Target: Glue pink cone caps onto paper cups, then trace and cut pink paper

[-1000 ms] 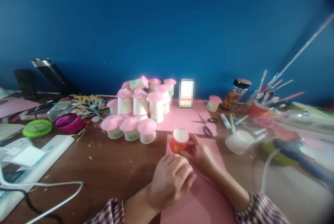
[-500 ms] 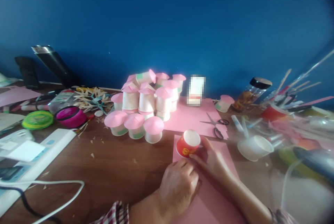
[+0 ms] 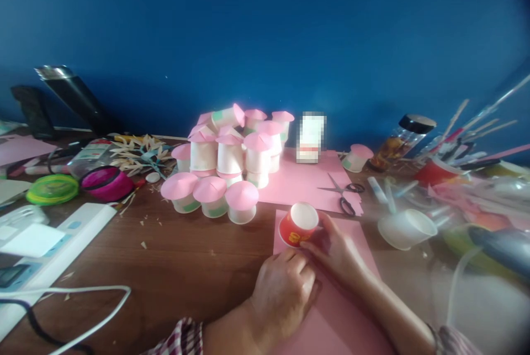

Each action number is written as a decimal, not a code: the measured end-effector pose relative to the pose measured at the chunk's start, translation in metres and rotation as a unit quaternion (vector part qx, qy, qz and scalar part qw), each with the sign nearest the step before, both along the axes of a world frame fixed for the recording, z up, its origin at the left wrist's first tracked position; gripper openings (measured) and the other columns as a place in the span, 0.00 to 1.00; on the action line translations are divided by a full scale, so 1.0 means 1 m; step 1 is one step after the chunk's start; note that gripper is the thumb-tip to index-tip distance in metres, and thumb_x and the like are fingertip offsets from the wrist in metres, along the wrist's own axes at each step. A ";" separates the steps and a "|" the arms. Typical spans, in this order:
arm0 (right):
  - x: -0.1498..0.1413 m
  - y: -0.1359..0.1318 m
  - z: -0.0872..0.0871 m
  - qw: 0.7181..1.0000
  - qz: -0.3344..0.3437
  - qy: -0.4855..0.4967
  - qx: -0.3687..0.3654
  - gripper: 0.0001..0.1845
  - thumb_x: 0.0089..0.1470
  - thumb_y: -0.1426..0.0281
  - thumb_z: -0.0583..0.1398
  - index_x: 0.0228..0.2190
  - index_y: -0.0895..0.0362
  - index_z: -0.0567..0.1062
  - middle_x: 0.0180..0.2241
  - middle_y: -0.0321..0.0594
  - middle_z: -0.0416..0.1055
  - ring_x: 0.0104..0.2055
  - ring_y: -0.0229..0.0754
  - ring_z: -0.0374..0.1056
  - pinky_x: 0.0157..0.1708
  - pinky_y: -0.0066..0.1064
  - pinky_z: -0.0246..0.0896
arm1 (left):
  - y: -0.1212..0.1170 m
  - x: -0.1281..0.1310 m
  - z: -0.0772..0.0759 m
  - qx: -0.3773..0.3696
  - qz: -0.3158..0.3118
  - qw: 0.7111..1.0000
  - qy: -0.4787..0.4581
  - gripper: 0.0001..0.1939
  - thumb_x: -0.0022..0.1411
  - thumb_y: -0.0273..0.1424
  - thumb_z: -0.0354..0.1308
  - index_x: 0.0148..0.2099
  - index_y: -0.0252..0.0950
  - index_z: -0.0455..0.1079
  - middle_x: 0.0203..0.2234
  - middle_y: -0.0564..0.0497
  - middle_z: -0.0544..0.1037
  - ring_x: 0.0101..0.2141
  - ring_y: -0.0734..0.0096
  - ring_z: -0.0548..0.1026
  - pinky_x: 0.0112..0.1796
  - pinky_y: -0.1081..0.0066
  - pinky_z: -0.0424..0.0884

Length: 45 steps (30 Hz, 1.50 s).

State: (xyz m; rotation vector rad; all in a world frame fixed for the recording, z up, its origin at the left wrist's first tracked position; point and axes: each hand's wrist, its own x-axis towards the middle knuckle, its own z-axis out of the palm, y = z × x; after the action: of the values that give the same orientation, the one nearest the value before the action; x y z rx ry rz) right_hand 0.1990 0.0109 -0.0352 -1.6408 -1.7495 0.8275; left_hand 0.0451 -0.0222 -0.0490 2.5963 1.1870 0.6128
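A red paper cup (image 3: 296, 233) with yellow markings and a white inside tilts, mouth up, over a sheet of pink paper (image 3: 331, 316). My right hand (image 3: 337, 250) grips it from the right, thumb low on its side and fingers round the back. My left hand (image 3: 284, 289) rests knuckles up on the paper's left edge, just below the cup. Its fingers are curled in, and anything inside them is hidden. Black-handled scissors (image 3: 345, 192) lie open on a larger pink sheet (image 3: 290, 184) behind the cup.
White cups with pink cone tops (image 3: 242, 197) are stacked left of centre. A blurred-out upright panel (image 3: 311, 137) stands behind. On the right are a white cup (image 3: 408, 229), a tilted jar (image 3: 401, 142) and sticks. A power strip (image 3: 83, 233) with cables lies left.
The view has shifted slightly, so the background things sit a little differently. Both hands and the red cup keep nearly the same pose.
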 end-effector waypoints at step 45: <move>0.035 0.013 -0.006 0.951 -0.152 0.216 0.162 0.13 0.56 0.75 0.50 0.43 0.55 0.66 0.38 0.42 0.73 0.38 0.38 0.70 0.39 0.30 0.66 | 0.038 -0.005 -0.005 -0.116 0.211 0.940 -0.242 0.27 0.55 0.43 0.60 0.55 0.40 0.62 0.45 0.46 0.74 0.43 0.57 0.74 0.41 0.61 0.72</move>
State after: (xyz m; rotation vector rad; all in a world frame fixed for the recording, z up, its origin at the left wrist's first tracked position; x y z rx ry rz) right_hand 0.2339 0.0238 -0.0410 -1.3399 -1.2144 0.6498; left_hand 0.0402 0.0162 -0.0537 1.8466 1.5254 1.0466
